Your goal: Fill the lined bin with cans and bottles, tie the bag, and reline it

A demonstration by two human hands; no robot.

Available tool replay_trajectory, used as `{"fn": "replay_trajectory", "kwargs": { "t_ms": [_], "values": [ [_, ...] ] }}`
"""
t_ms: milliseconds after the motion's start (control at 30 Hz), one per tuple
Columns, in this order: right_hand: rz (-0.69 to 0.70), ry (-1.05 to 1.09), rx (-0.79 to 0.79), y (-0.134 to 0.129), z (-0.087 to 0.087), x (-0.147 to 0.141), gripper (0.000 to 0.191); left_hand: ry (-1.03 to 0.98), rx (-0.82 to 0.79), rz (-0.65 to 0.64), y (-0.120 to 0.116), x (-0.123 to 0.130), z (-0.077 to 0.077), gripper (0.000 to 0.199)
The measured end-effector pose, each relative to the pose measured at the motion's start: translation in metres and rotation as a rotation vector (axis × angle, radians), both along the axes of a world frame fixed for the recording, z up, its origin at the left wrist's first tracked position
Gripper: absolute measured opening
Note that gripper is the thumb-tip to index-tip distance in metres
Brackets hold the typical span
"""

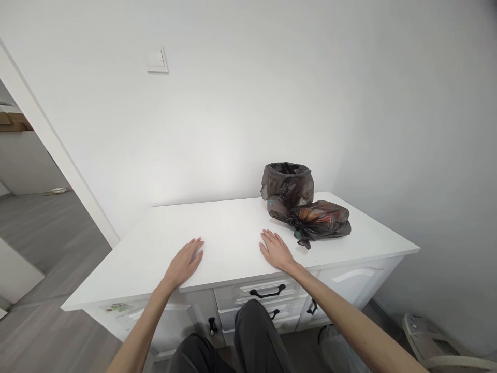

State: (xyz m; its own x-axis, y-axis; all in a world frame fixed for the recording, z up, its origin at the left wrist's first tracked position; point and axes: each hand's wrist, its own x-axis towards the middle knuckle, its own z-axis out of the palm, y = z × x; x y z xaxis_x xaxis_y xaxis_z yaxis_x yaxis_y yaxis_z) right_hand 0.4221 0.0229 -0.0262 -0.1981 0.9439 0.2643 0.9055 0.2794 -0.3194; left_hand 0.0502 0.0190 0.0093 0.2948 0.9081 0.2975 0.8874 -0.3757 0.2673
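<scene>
Both hands rest palm down on the white cabinet top (229, 243). Toward the left part of its front edge lies my left hand (184, 263), fingers stretched and holding nothing. My right hand (276, 250) lies flat right of the middle, fingers spread, nothing in it. Just beyond and right of that hand sits a tied dark plastic bag (324, 217) with reddish-orange contents showing through. Behind it, near the wall, stands a round container lined with a dark bag (289, 184), its mouth facing up. Neither hand touches the bags.
Below the top are drawers with black handles (267, 292) and cabinet doors. A light switch (157, 60) is on the wall. At the left is a doorway. On the floor, lower right, are a clear plastic bag (339, 352) and a pale object (430, 336).
</scene>
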Motion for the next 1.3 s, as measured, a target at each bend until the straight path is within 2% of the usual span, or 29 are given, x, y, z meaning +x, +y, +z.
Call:
{"fn": "replay_trajectory", "kwargs": {
  "t_ms": [167,300,367,467,567,700,933,1067,1167,1300],
  "values": [
    [-0.003,-0.016,0.107,-0.015,0.016,-0.002,0.048,0.007,-0.03,0.006,-0.004,0.002,0.005,0.056],
    [0.026,-0.02,0.252,-0.036,0.053,0.007,0.041,0.004,-0.04,0.011,-0.005,0.003,0.005,0.058],
    [-0.049,-0.031,0.262,-0.043,0.077,0.022,0.038,0.005,-0.043,0.009,-0.004,0.003,0.003,0.058],
    [-0.245,-0.117,0.145,-0.045,0.108,0.052,0.036,0.003,-0.046,0.011,-0.002,0.001,0.0,0.058],
    [-0.366,-0.228,-0.032,-0.039,0.12,0.083,0.036,-0.002,-0.044,0.011,0.0,0.0,-0.002,0.058],
    [-0.396,-0.315,-0.147,-0.026,0.107,0.106,0.044,-0.009,-0.028,-0.004,-0.001,-0.001,-0.001,0.056],
    [-0.382,-0.331,-0.122,-0.012,0.078,0.109,0.038,-0.016,0.0,-0.013,0.0,-0.001,-0.004,0.053],
    [-0.358,-0.257,-0.088,-0.018,0.069,0.102,0.032,-0.016,0.026,-0.019,0.0,-0.001,-0.004,0.051],
    [-0.321,-0.158,-0.007,-0.025,0.058,0.09,0.032,-0.01,0.044,-0.036,-0.003,0.004,0.002,0.048],
    [-0.127,0.05,0.116,-0.033,0.046,0.059,0.032,-0.064,0.106,-0.169,-0.017,0.032,0.015,0.036]
  ]
}}
